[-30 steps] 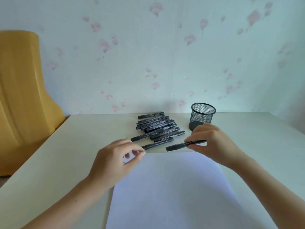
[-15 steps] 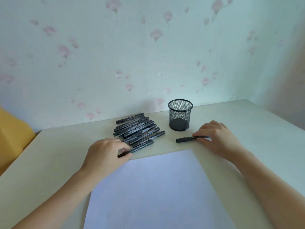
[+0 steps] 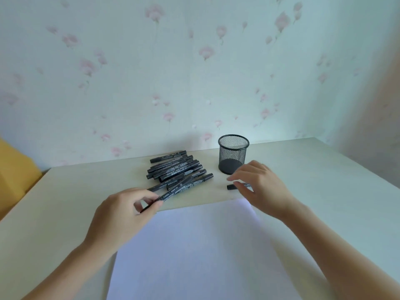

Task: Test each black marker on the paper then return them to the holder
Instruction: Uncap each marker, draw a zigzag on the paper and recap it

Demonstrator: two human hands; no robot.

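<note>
Left hand (image 3: 121, 215) now lifting marker (image 3: 173, 192), cream table (image 3: 65, 202), floral wallpaper (image 3: 194, 72)

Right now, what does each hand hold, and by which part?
Left hand pinches a marker near its lower end. Right hand covers another marker; its grip cannot be told.

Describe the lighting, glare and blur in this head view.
Head view: soft, even daylight; the paper is washed out to a bluish white, brightest at its far right corner; the right hand is slightly motion-blurred; table edges bow from the wide lens.
</note>
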